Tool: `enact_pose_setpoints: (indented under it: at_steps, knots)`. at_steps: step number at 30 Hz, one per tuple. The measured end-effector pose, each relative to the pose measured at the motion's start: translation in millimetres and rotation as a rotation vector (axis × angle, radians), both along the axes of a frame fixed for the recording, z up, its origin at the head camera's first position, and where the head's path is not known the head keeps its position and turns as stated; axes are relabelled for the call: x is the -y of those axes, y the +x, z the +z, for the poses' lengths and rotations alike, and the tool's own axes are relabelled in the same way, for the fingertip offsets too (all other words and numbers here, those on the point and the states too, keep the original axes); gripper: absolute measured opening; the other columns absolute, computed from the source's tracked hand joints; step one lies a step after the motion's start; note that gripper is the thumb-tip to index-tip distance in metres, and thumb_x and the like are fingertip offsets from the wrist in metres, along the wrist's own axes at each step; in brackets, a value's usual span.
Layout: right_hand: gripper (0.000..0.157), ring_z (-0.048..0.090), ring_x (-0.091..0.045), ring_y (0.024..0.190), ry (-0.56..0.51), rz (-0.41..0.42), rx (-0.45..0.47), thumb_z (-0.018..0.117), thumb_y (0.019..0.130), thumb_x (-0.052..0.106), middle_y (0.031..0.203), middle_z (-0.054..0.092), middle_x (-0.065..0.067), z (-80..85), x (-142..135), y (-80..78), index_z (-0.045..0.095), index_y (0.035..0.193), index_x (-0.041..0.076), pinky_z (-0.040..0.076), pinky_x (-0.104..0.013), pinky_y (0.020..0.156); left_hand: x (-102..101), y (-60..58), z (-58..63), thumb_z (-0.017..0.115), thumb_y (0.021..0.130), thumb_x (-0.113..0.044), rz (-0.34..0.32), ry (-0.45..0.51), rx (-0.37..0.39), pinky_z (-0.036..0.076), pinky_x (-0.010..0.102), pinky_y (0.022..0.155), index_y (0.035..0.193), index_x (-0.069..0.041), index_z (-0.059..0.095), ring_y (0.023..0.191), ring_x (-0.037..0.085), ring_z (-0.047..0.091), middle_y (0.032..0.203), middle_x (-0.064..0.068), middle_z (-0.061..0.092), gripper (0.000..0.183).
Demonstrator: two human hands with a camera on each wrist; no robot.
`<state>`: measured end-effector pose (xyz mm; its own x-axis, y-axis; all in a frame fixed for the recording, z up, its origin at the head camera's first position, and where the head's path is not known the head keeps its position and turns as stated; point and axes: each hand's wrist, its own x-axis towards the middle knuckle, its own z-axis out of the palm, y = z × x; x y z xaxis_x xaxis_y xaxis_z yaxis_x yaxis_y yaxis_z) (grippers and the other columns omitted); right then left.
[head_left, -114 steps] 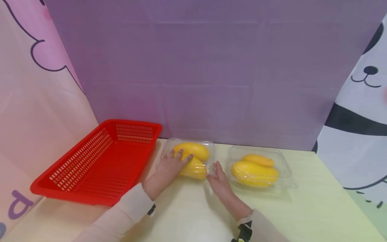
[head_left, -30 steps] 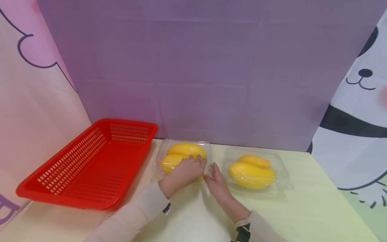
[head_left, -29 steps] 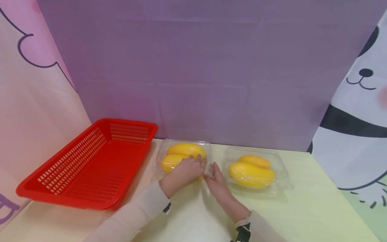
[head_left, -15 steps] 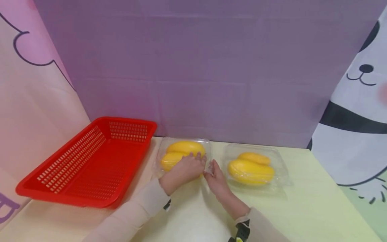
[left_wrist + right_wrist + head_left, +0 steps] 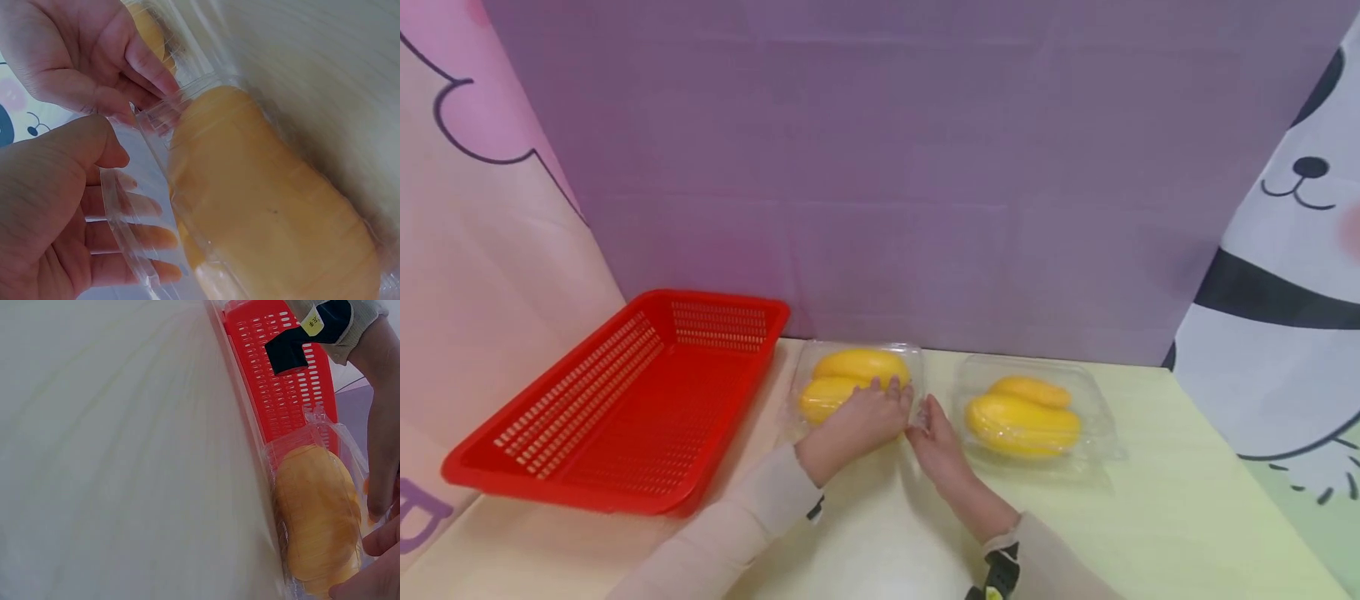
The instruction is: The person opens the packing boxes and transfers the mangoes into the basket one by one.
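A person's left hand (image 5: pixel 867 418) lies over a clear plastic clamshell box (image 5: pixel 915 358) of two smooth yellow oblong fruits (image 5: pixel 861 364), its fingers extended against the rim, as the right hand (image 5: pixel 942 450) pinches the corner of the same box between thumb and fingers. The box sits on a pale yellow tabletop (image 5: pixel 1187 500), between a red perforated plastic basket (image 5: pixel 647 417) on the left and a second clear clamshell box (image 5: pixel 1101 408), also holding two yellow fruits, on the right. Behind hangs a plain purple cloth backdrop (image 5: pixel 895 167).
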<state>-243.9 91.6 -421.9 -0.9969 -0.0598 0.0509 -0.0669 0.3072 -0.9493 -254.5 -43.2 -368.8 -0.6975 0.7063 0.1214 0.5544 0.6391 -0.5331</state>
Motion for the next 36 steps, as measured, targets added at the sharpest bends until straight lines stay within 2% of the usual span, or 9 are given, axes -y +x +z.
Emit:
enact_pose_setpoints:
  at_steps: [3,12,18,21,23,26,32,36]
  knots:
    - [0.066,0.026,-0.042,0.136,0.018,-0.004,0.006,0.051,0.092,0.008,0.148,0.025,-0.028,1.8,0,-0.8,0.016,0.145,-0.009,0.022,-0.051,0.111,0,-0.9,1.0,0.051,0.097,-0.014,-0.006,-0.003,-0.014,0.057,0.038,0.073,0.134,-0.005,0.052,0.110,0.028,0.061,0.126,0.012,0.060,0.038]
    - [0.065,0.026,-0.042,0.136,0.016,0.006,0.027,0.050,0.091,0.006,0.148,0.025,-0.027,-0.7,1,-0.4,0.016,0.146,-0.008,0.023,-0.051,0.110,1,-1.5,0.1,0.053,0.096,-0.016,0.004,-0.040,0.008,0.057,0.037,0.074,0.135,-0.006,0.050,0.112,0.027,0.060,0.128,0.012,0.059,0.039]
    - [0.065,0.029,-0.044,0.134,0.017,0.010,0.010,0.051,0.091,0.004,0.147,0.027,-0.029,0.2,0,-1.4,0.017,0.145,-0.010,0.026,-0.051,0.109,1,-1.8,1.7,0.051,0.097,-0.014,-0.012,-0.050,-0.007,0.057,0.037,0.073,0.134,-0.004,0.051,0.110,0.027,0.061,0.126,0.013,0.060,0.038]
    - [0.065,0.030,-0.045,0.133,-0.006,0.013,0.006,0.051,0.090,0.003,0.146,0.027,-0.030,1.7,-2,-1.9,0.017,0.145,-0.010,0.028,-0.052,0.108,0,-5.4,4.2,0.051,0.097,-0.014,-0.028,-0.052,-0.042,0.057,0.033,0.074,0.132,-0.003,0.052,0.102,0.024,0.065,0.122,0.012,0.062,0.037]
    - [0.065,0.030,-0.046,0.133,-0.029,0.015,0.004,0.051,0.090,0.002,0.145,0.028,-0.031,2.1,-3,-1.6,0.017,0.144,-0.011,0.029,-0.052,0.107,0,-7.5,6.7,0.050,0.097,-0.014,-0.044,-0.030,-0.064,0.056,0.029,0.072,0.128,-0.001,0.055,0.092,0.020,0.066,0.115,0.012,0.065,0.034]
    - [0.065,0.030,-0.046,0.132,-0.059,0.017,0.000,0.051,0.089,0.001,0.144,0.030,-0.032,1.9,-3,0.2,0.018,0.143,-0.012,0.030,-0.051,0.107,0,-8.5,9.9,0.049,0.095,-0.013,-0.060,0.007,-0.068,0.055,0.028,0.072,0.124,0.000,0.058,0.086,0.017,0.065,0.108,0.011,0.067,0.032]
    - [0.065,0.030,-0.045,0.133,-0.077,0.022,0.014,0.052,0.089,0.002,0.144,0.030,-0.032,2.7,-2,1.7,0.019,0.143,-0.012,0.027,-0.051,0.108,1,-4.7,15.9,0.052,0.096,-0.011,-0.032,0.018,-0.008,0.054,0.031,0.084,0.129,-0.002,0.055,0.102,0.022,0.064,0.119,0.013,0.064,0.034]
    - [0.064,0.029,-0.045,0.133,-0.072,0.013,0.040,0.051,0.090,0.002,0.144,0.029,-0.032,3.4,-3,-1.1,0.018,0.144,-0.011,0.026,-0.052,0.109,1,-4.8,22.3,0.054,0.095,-0.012,0.012,0.032,0.037,0.056,0.030,0.076,0.132,-0.006,0.053,0.098,0.023,0.065,0.123,0.012,0.061,0.038]
